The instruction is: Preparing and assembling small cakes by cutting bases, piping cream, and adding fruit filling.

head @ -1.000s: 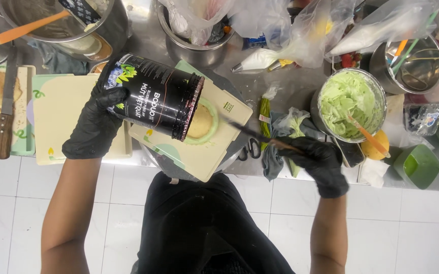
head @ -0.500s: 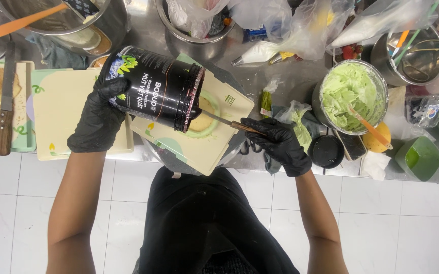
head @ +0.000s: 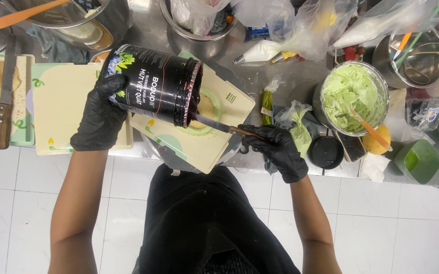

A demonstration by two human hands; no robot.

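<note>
Black-gloved left hand [head: 97, 114] tilting tub [head: 153, 83]

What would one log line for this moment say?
left hand: holds tilted black tub | right hand: knife tip at tub mouth | below: cake round on board

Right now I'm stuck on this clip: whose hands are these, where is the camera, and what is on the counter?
There is no machine here. A person wears a camera on the head, so the one view looks straight down over their body at both gloved hands. The left hand grips a large black tub, tipped on its side with its mouth over a small round cake on a pale board. The right hand holds a knife whose blade reaches into the tub's mouth. To the right stands a bowl of green cream with an orange spatula. Another knife lies far left.
</note>
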